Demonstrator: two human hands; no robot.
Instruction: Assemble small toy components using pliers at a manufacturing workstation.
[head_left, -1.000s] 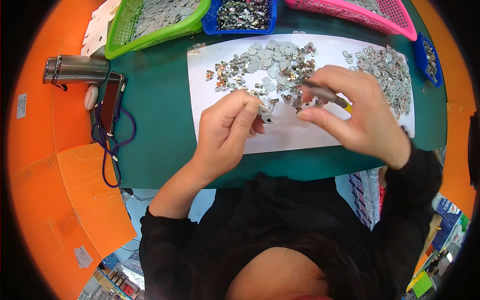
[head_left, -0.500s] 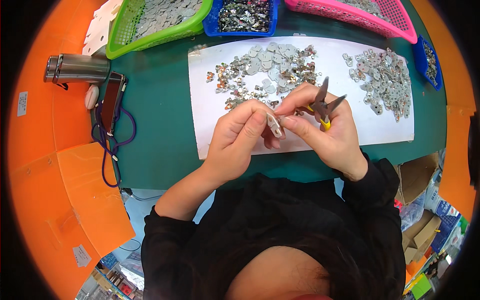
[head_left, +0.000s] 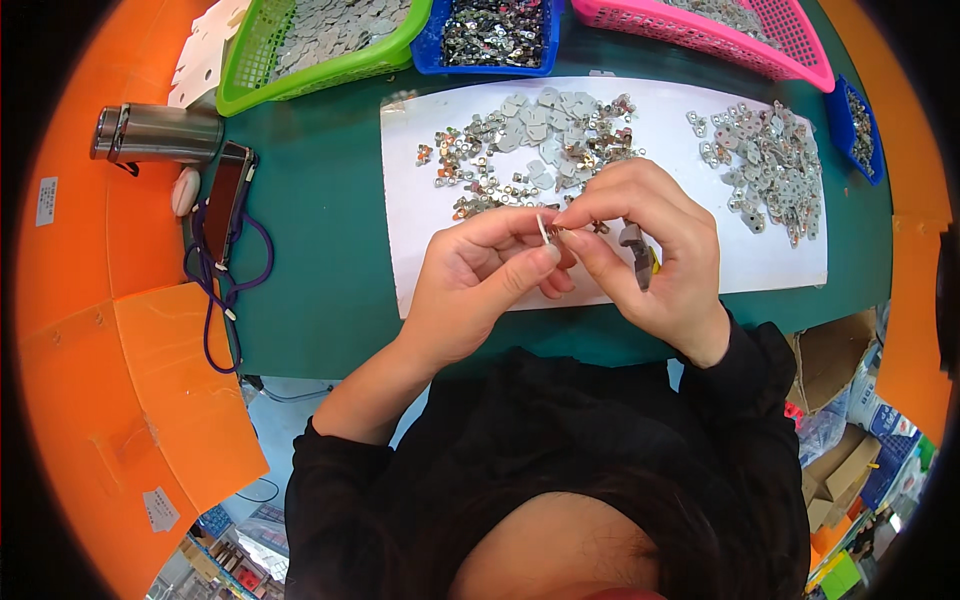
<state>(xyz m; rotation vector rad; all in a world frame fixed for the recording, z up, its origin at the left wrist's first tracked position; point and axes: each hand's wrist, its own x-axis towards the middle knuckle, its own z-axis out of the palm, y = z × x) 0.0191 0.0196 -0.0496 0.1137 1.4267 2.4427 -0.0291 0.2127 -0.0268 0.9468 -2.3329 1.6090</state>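
My left hand (head_left: 475, 280) is closed, pinching a small flat metal plate (head_left: 542, 229) that now shows nearly edge-on between thumb and fingers. Against the plate, the thumb and forefinger of my right hand (head_left: 670, 265) pinch at a tiny part, mostly hidden by the fingertips. Tucked in the same right hand are pliers (head_left: 638, 252) with dark jaws and a bit of yellow handle. Beyond my hands, loose grey metal plates (head_left: 545, 118) lie among small shiny metal fittings (head_left: 470, 160) on a white sheet (head_left: 420, 240).
Metal pieces form a heap (head_left: 775, 165) on the sheet's right. Along the back stand a green basket (head_left: 330, 80), a blue bin (head_left: 485, 70) and a pink basket (head_left: 700, 50). A smaller blue bin (head_left: 840, 120), steel flask (head_left: 165, 135) and corded phone (head_left: 228, 205) flank the sheet.
The plate has turned from showing its face to nearly edge-on. In my right hand the pliers have swung round, their jaws now pointing down rather than up. Both hands stay together.
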